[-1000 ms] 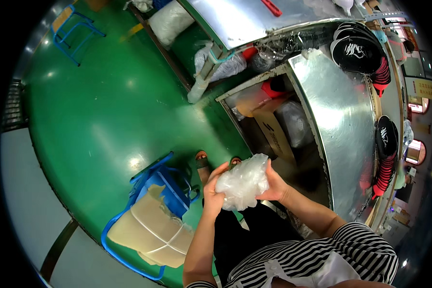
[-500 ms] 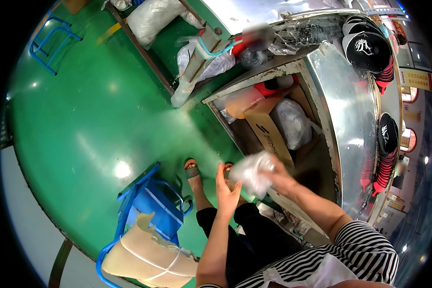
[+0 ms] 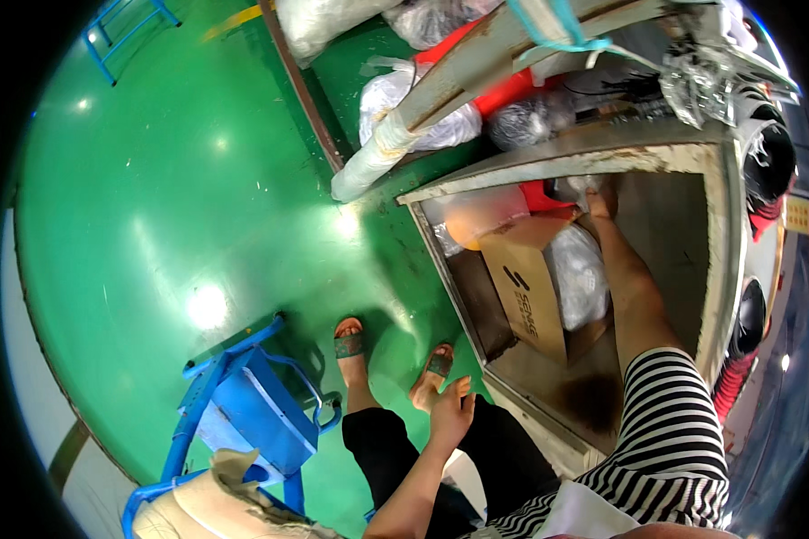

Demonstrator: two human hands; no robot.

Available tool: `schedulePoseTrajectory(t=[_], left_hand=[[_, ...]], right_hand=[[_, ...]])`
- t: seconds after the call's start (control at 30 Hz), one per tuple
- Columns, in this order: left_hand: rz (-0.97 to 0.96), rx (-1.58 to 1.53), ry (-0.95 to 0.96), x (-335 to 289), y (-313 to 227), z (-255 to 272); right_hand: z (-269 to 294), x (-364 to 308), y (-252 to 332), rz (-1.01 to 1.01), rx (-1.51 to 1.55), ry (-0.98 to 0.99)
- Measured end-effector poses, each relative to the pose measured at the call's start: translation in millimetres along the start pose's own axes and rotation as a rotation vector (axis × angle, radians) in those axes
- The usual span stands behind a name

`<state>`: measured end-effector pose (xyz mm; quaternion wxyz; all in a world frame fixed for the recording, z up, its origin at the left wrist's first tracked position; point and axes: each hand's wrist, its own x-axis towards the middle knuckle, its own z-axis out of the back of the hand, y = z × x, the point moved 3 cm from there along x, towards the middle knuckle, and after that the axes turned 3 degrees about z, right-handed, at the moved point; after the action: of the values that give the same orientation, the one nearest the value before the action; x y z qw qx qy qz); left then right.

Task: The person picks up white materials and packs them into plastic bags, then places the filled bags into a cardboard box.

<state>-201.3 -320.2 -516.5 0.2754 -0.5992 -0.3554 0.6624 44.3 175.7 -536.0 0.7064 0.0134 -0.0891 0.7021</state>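
Note:
My right arm reaches deep into a metal cabinet [image 3: 724,225] with an open front. At its back, my right hand [image 3: 601,201] is closed on a crumpled clear plastic bag [image 3: 582,182], of which only a small part shows. Just left of that arm, a cardboard box [image 3: 523,301] holds a bulging clear plastic bag [image 3: 580,278]. Red material [image 3: 544,198] and an orange-tinted bag [image 3: 485,218] lie behind the box. My left hand [image 3: 452,415] hangs in front of my legs, its fingers loosely bent and apart, with nothing in it.
A blue metal stool [image 3: 256,404] with beige foam sheeting [image 3: 211,503] stands at my left. A wrapped table leg [image 3: 373,166] is beside the cabinet, near filled plastic bags [image 3: 418,112]. Stacked black-and-red items [image 3: 768,166] line the far right. Another blue stool [image 3: 121,36] is far left.
My right hand has moved from in front of me into the cabinet, taking the clear plastic bag along. My left hand has come away from the bag and dropped lower. The view has shifted.

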Motion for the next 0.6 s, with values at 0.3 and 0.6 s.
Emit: schedulePoseTrajectory(t=[0.3,0.6], left_hand=[[0.016,-0.181,0.089,23,-27,-11],[0.054,-0.208,0.168,22,-16,-40]], right_hand=[[-156,59,-36,0.057,-0.098,0.008],[-133,33,36,0.426,-0.398,0.544]])
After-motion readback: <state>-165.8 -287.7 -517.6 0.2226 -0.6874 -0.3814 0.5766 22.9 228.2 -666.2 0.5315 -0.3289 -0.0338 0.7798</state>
